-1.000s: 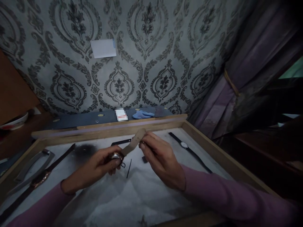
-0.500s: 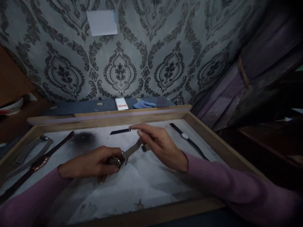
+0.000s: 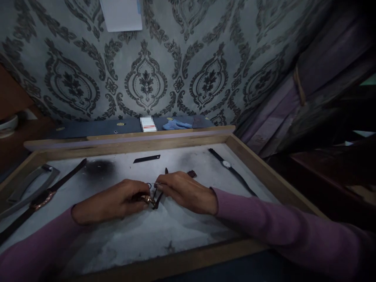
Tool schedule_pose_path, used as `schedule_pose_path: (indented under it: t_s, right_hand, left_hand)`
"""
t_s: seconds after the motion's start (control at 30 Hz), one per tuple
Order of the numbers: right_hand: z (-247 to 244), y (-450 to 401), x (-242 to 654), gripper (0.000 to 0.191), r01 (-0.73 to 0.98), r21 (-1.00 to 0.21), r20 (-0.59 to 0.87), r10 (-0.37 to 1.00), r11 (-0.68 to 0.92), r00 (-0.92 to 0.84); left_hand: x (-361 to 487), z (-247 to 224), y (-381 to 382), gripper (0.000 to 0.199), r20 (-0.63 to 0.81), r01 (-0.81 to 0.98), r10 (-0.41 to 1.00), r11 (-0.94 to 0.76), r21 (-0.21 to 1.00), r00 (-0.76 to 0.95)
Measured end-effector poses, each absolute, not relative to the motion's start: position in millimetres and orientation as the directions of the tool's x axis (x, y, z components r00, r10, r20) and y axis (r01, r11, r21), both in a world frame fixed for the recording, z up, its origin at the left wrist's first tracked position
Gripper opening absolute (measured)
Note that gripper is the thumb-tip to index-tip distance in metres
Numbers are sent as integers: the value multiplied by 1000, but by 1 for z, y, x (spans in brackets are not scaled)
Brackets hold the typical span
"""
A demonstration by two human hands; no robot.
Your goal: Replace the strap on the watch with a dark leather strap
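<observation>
My left hand point(image 3: 113, 201) is closed around a wristwatch point(image 3: 149, 201) with a gold-toned case, held low over the white tray floor. Fingers of my right hand point(image 3: 183, 192) are pinched together just right of the watch case. A thin light line and a small dark loop show between the two hands; what they belong to is unclear. The dark strap of the watch runs under my right hand, which hides much of it. A brown strap end point(image 3: 192, 173) sticks out behind that hand.
A shallow wooden tray point(image 3: 202, 140) surrounds the work. In it lie a dark blade point(image 3: 147, 158), a slim black watch point(image 3: 226, 164) on the right, a brown-strapped watch point(image 3: 42, 199) and a grey curved band point(image 3: 32, 184) on the left. Behind the rim is a blue cloth point(image 3: 177, 124).
My right hand has come left and down to the watch, its stretched fingers now pinched. The watch has turned in my left hand. The view has tilted slightly downward.
</observation>
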State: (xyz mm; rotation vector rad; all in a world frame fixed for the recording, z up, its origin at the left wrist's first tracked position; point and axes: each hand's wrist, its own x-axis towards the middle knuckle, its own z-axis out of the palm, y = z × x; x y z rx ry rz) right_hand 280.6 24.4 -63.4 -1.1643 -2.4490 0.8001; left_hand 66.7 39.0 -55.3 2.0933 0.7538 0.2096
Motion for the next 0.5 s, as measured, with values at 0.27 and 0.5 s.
schedule_pose_path:
  t_s: [0.27, 0.5]
  right_hand:
    - [-69, 28, 283, 20, 637, -512, 131, 785, 576, -605]
    - [-59, 42, 292, 20, 522, -511, 363, 722, 683, -589]
  left_hand:
    - [69, -62, 30, 18, -20, 445, 519, -713, 542, 855]
    - [66, -59, 35, 23, 137, 514, 658, -685, 517, 740]
